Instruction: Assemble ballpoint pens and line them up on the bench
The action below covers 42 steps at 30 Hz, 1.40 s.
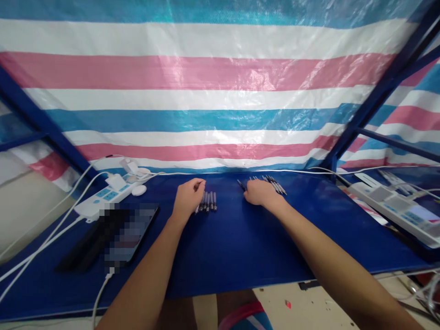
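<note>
Several pen caps or short clear tubes with dark ends (211, 202) lie side by side on the blue table. Just left of them, my left hand (189, 197) is closed, its fingers pinched round a small dark thing that is mostly hidden. Farther right, my right hand (258, 192) is closed over a slim dark pen (241, 185), whose end sticks out to the left of the fingers. Several slender pens (275, 184) lie in a slanted row behind and right of that hand, partly covered by it.
A white power strip (109, 196) with plugs and cables and a phone (134, 233) lie at the left. On the right stands another power strip (398, 208). Blue metal posts (364, 105) and a striped plastic sheet (206, 101) rise behind the table (233, 252).
</note>
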Motion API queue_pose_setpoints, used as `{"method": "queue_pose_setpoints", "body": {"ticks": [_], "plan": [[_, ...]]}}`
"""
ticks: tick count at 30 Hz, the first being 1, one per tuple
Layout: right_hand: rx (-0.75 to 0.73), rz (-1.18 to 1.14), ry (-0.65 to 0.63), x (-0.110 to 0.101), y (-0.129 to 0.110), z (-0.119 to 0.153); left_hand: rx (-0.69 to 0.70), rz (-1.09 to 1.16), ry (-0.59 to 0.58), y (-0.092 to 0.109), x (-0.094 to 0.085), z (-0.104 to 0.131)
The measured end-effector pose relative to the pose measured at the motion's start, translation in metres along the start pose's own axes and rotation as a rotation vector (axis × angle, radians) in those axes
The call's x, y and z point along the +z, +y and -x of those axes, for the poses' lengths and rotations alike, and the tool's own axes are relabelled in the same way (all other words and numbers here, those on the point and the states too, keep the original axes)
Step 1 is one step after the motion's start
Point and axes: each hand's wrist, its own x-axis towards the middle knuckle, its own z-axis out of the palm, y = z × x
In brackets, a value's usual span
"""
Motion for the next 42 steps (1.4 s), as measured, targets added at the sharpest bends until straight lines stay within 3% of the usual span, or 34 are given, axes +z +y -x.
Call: {"method": "queue_pose_setpoints", "body": {"ticks": [6,10,16,20,24,31,42], "plan": [[0.155,-0.038,0.066,0.008,0.002,0.003,-0.091,-0.282,0.157,-0.016,-0.012,-0.010],[0.161,-0.033,0.123,0.008,0.013,0.007,-0.125,-0.352,0.140,-0.021,-0.017,-0.011],[-0.036,-0.039,0.233,0.008,-0.004,0.018,-0.107,-0.431,0.085,-0.029,-0.017,-0.013],[-0.238,-0.034,0.197,0.013,-0.025,0.027,-0.135,-0.499,0.038,-0.035,-0.021,-0.013],[-0.345,-0.024,0.161,0.018,-0.032,0.032,-0.180,-0.449,0.029,-0.035,-0.023,-0.011],[-0.342,-0.033,0.136,0.018,-0.028,0.032,-0.143,-0.365,-0.012,-0.028,-0.017,-0.013],[-0.330,-0.065,0.109,0.021,-0.025,0.030,-0.163,-0.283,0.063,-0.042,-0.023,-0.011]]}}
